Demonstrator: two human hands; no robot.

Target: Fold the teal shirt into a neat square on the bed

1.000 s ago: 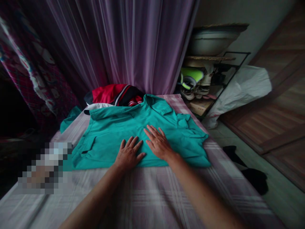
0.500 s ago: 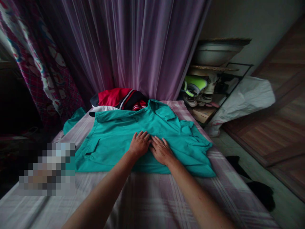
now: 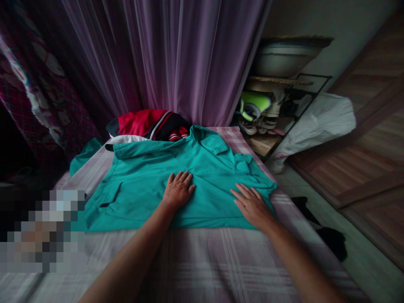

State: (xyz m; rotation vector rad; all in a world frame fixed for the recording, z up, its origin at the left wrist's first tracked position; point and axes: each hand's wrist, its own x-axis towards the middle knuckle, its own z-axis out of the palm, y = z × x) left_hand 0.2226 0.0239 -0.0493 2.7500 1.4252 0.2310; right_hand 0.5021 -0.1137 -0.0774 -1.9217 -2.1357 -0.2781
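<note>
A teal jacket (image 3: 151, 168) lies spread out on a pink-and-white plaid sheet (image 3: 195, 256). Its collar points to the far side, and a pocket slit with a dark tab shows at the left. My left hand (image 3: 179, 189) rests flat on the middle of the jacket, fingers stretched out. On the jacket's right part lies my right hand (image 3: 252, 206), palm down with its fingers spread. Neither hand grips the cloth.
Red, black and white clothing (image 3: 145, 124) is heaped behind the jacket, against a purple curtain (image 3: 176, 54). To the right stand a shoe rack (image 3: 268, 141) with a basin (image 3: 284, 59) on top, a white plastic bag (image 3: 322, 122) and a wooden door (image 3: 362, 139). A blurred-out patch covers the left edge.
My right hand has slid right across the jacket, away from my left hand. The jacket's right part looks smoother near it. The view has shifted slightly.
</note>
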